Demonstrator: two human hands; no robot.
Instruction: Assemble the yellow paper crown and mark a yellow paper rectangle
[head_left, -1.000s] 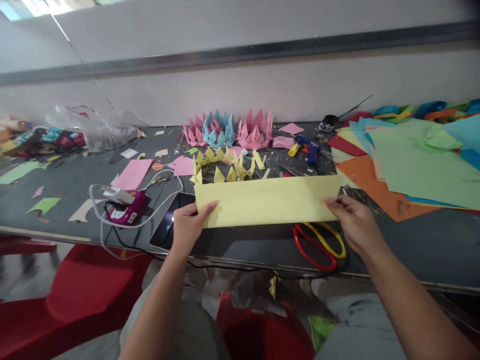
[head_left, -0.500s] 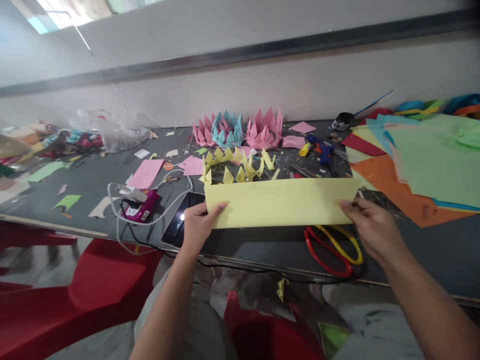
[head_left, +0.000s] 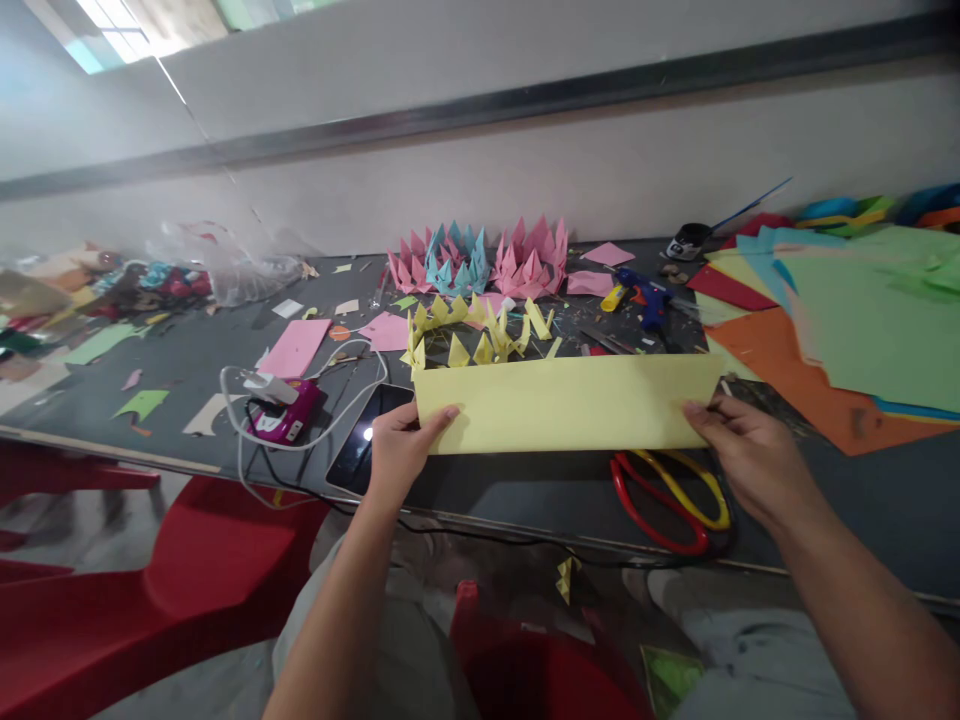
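Observation:
A long yellow paper strip [head_left: 566, 402] is held level above the grey table [head_left: 180, 350]. My left hand [head_left: 399, 450] pinches its left end, thumb on top. At the other end, my right hand [head_left: 745, 453] pinches the strip's right end. Behind the strip lies a ring of folded yellow paper points [head_left: 477, 332]. Red and yellow scissors [head_left: 666, 493] lie on the table just below the strip, under my right hand.
Pink and blue folded paper crowns [head_left: 480, 262] stand at the back. A phone [head_left: 369, 438] and a pink device with white cable [head_left: 285, 415] lie left. A blue glue gun [head_left: 643, 296] and stacked coloured sheets [head_left: 847, 325] are right. Red chairs [head_left: 187, 590] stand below.
The view shifted slightly; both hands keep the yellow strip pinched at its ends, held in much the same place over the table.

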